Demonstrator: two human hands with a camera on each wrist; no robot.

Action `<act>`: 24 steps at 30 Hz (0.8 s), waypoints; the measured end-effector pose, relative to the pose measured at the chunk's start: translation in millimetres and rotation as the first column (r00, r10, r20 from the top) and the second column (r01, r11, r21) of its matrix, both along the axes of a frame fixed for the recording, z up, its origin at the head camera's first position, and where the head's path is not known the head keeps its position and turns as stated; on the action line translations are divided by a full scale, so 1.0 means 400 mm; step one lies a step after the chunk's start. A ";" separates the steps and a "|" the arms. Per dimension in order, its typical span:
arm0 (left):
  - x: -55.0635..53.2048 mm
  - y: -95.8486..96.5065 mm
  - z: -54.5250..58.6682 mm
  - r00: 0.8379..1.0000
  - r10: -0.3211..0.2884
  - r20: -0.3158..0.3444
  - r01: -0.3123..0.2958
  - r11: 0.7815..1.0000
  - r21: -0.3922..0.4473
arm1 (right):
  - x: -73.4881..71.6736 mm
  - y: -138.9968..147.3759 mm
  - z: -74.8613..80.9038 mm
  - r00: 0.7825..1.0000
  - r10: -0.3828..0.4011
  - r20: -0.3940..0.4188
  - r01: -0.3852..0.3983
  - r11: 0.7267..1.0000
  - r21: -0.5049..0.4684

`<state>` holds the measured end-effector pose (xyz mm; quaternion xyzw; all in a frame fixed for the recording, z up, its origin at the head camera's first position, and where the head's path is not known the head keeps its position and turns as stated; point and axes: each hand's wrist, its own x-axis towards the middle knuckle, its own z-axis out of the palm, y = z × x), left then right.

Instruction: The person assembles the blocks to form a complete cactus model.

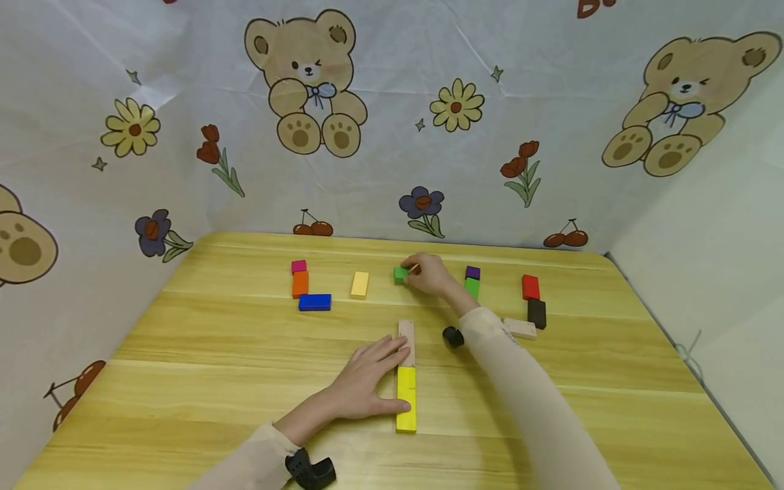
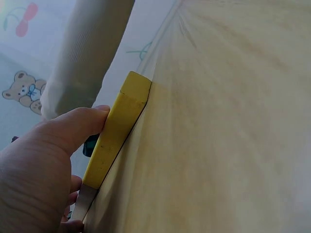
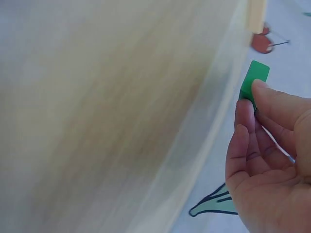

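Note:
In the head view a yellow block (image 1: 407, 400) and a plain wooden block (image 1: 407, 333) lie end to end in one straight line at the middle of the table. My left hand (image 1: 366, 381) rests across them with fairly straight fingers: the thumb touches the yellow block and the fingertips touch the wooden one. Farther back, my right hand (image 1: 430, 275) pinches a small green block (image 1: 400, 275) between thumb and fingers. The right wrist view shows that green block (image 3: 255, 80) at the fingertips, its near end covered by the thumb.
A pink block (image 1: 299, 266), an orange block (image 1: 300, 284) and a blue block (image 1: 315, 303) form a group at left. A pale yellow block (image 1: 359, 285) lies alone. Right of the hand are purple (image 1: 473, 272), green (image 1: 471, 288), red (image 1: 530, 286), black (image 1: 536, 314) and wooden (image 1: 519, 328) blocks.

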<state>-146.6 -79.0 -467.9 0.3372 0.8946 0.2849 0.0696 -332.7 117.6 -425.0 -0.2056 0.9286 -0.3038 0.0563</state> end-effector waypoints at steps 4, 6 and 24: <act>-0.002 0.000 0.000 1.000 0.000 -0.016 0.000 1.000 0.007 | 0.028 0.019 0.010 1.000 -0.006 0.001 0.006 0.996 -0.086; -0.002 0.000 0.001 1.000 0.001 -0.015 -0.001 1.000 0.009 | 0.046 0.030 0.013 1.000 -0.007 -0.006 0.006 0.993 -0.114; -0.001 -0.003 0.003 1.000 -0.008 -0.013 0.009 0.999 0.034 | 0.167 0.059 0.010 0.996 0.032 0.087 -0.018 0.988 -0.151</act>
